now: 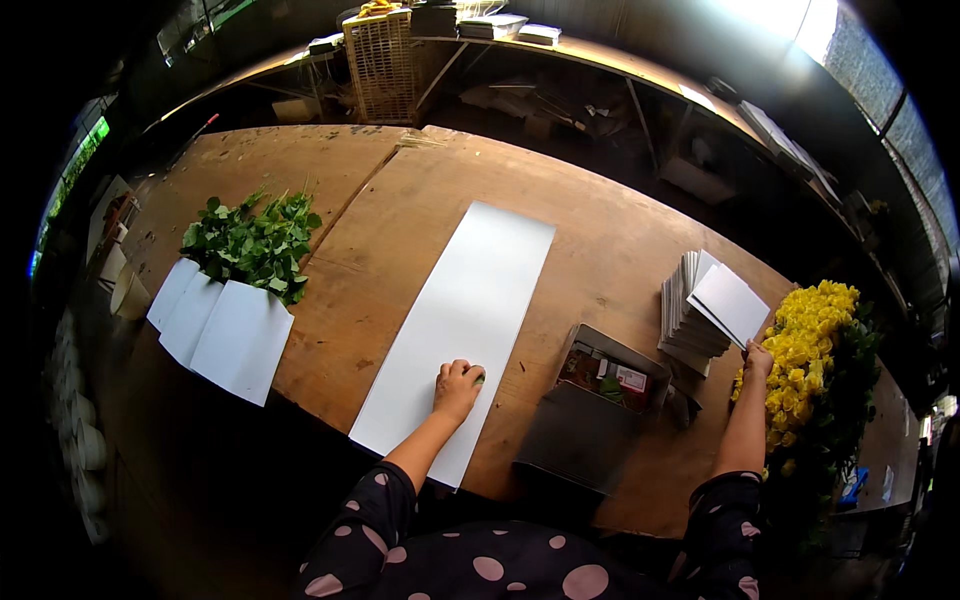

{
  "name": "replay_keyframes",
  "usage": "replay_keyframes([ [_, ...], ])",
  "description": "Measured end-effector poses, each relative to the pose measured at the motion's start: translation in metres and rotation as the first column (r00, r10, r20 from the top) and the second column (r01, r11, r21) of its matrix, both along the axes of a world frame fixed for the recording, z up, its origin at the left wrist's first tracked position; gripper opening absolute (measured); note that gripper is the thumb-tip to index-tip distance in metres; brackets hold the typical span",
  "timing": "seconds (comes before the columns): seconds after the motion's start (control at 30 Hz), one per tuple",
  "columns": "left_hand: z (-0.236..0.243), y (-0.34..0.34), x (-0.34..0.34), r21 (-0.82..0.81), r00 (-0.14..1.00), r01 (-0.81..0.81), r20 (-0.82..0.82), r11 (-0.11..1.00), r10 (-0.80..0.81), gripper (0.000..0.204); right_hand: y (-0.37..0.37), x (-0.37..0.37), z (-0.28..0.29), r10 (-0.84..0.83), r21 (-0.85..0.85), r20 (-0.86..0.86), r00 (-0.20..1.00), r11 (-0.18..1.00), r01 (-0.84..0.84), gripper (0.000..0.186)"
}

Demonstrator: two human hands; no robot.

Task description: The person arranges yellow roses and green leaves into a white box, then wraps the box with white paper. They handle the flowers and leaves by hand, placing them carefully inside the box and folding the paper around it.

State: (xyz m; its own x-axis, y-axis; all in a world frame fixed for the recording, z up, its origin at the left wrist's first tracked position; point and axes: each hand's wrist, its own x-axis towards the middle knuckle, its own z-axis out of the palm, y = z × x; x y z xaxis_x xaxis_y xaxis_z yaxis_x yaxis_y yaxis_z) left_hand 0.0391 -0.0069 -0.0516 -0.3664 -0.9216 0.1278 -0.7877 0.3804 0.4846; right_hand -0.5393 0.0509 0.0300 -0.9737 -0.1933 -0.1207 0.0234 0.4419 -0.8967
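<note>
A long white sheet of paper or card (pixel 470 290) lies lengthwise on the wooden table in front of me. On its near half rests my left hand (pixel 459 388), fingers curled; a small dark bit shows at the fingertips, too small to name. Out to the right, my right hand (pixel 757 362) pinches the near corner of a white card (pixel 730 302), which lies tilted on top of a stack of folded cards (pixel 688 325). Beside that hand is a large mass of yellow roses (pixel 805 335) with dark green leaves.
On the table's left lie bunches with green leaves (pixel 250 240), their near ends wrapped in white card (pixel 235 340). A dark open box (pixel 580 430) holding small items stands between the sheet and the stack. Behind the table are a slatted crate (pixel 378 70) and a long shelf (pixel 600 62).
</note>
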Motion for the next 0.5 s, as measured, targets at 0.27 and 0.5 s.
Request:
replay_keyframes([
  [0.27, 0.054, 0.05, 0.072, 0.511, 0.916, 0.358, -0.353, 0.781, -0.189, 0.009, -0.004, 0.029, 0.014, 0.131, 0.114, -0.368, 0.92, 0.989, -0.095, 0.009],
  [0.5, 0.061, 0.141, 0.175, 0.953, 0.826, 0.141, 0.036, 0.268, -0.563, 0.021, -0.05, 0.104, 0.035, 0.662, 0.548, -0.586, 0.468, 0.749, -0.373, 0.04],
])
